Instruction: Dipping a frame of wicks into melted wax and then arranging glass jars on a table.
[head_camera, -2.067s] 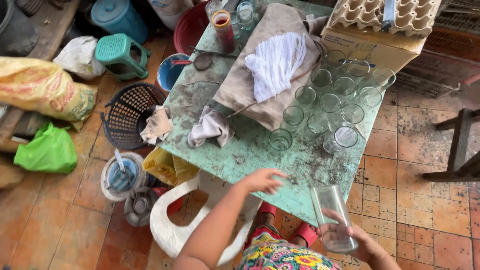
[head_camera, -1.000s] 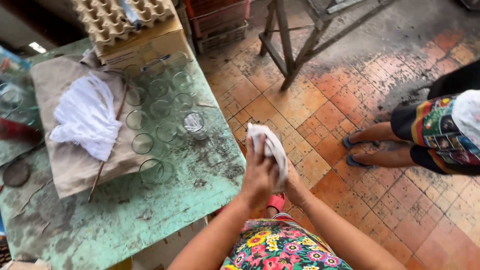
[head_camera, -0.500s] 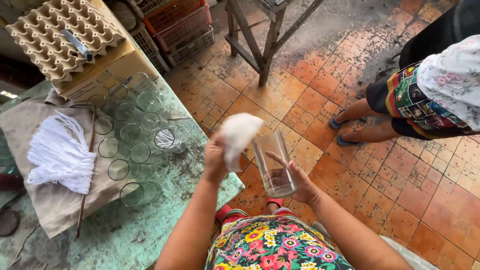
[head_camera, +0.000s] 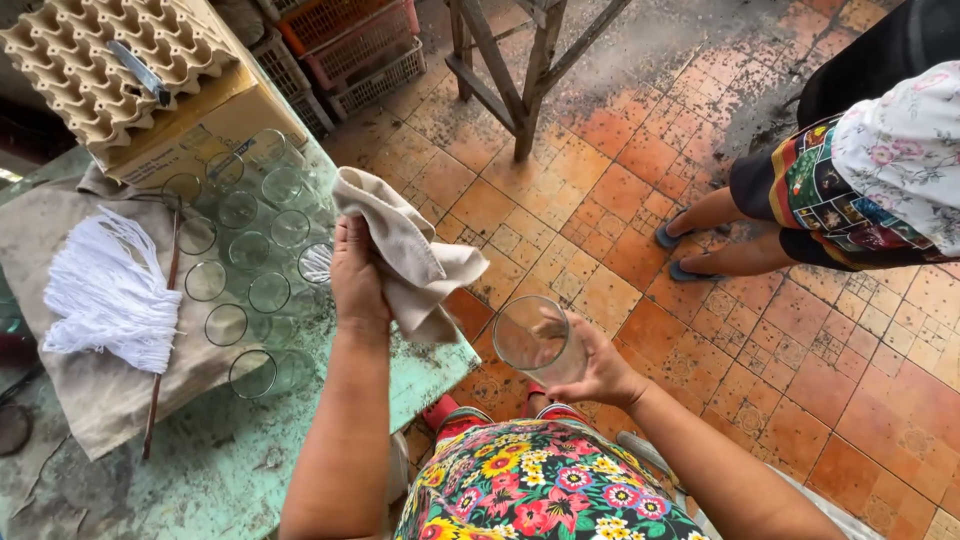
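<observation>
While the left hand (head_camera: 358, 282) bunches a soft, limp cloth (head_camera: 410, 250), the right hand (head_camera: 600, 372) wraps around a clear glass (head_camera: 535, 340), likely slippery and fragile, best gripped around its side.

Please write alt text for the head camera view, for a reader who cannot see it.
A person's left hand lifts a beige cloth while the right hand holds a clear glass over a tiled floor. To the left, empty glasses stand on a worn green table beside white strings and egg trays. Another person stands at the right.
</observation>
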